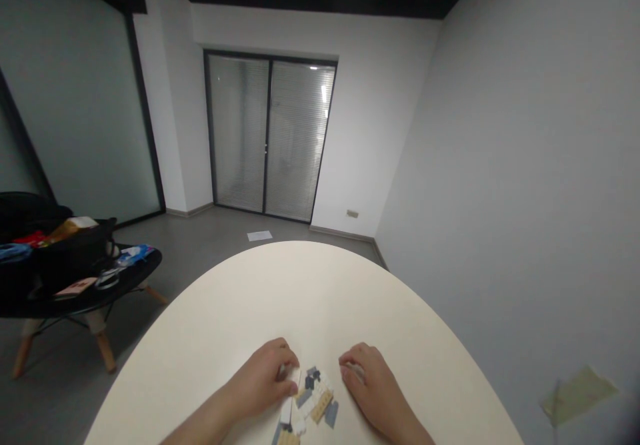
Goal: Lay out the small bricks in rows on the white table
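Note:
My left hand [267, 378] is closed at the left side of a small heap of toy building bricks. Its thumb and fingers are on a white brick [296, 376]. Just right of the heap, my right hand [373, 385] rests on the table with curved fingers and a gap between thumb and forefinger; no brick shows in it. Between the hands lie white, grey, dark and tan bricks. A tan brick [323, 406] sits beside a grey piece [331, 414]. Nearer to me are a long white brick [286, 410] and another tan brick [289, 438].
The bricks are near the front of a round cream table [300, 285]. At left, a black chair [135, 272] with wooden legs carries a black bag [75, 255] and other items. A white sheet [259, 236] lies on the floor. A wall stands close on the right.

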Action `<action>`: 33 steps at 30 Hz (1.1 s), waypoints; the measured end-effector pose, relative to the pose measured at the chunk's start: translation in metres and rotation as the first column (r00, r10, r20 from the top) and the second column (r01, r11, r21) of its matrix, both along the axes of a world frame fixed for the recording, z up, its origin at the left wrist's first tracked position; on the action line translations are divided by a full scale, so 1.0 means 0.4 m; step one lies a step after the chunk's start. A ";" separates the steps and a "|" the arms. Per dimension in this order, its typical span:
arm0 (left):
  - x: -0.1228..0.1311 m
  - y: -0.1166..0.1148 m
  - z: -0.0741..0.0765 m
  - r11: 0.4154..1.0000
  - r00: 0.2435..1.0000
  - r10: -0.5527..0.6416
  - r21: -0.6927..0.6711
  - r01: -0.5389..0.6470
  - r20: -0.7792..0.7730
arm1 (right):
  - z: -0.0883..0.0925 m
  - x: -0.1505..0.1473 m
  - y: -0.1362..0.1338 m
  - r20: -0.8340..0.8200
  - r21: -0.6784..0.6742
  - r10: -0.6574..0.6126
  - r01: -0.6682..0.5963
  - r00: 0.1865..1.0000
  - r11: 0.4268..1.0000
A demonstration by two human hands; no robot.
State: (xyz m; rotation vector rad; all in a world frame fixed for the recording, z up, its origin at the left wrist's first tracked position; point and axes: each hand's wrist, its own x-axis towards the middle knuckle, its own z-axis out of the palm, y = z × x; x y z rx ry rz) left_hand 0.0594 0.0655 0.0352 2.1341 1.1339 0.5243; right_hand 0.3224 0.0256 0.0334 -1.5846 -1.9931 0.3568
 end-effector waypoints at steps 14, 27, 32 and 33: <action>0.011 0.022 -0.067 0.966 0.865 0.238 -0.201 -0.164 0.442 | -0.006 -0.021 -0.009 0.010 0.019 0.006 -0.006 1.000 1.000; 0.056 -0.018 -0.037 0.914 0.707 0.309 -0.404 -0.037 0.636 | -0.008 -0.110 -0.026 0.012 0.420 0.290 -0.268 0.957 0.867; 0.061 -0.026 -0.039 0.912 0.685 0.295 -0.411 0.008 0.666 | 0.003 -0.116 -0.025 0.029 0.493 0.283 -0.260 0.959 0.830; 0.062 -0.027 -0.039 0.910 0.686 0.291 -0.414 0.017 0.667 | 0.004 -0.117 -0.025 0.029 0.503 0.279 -0.255 0.960 0.826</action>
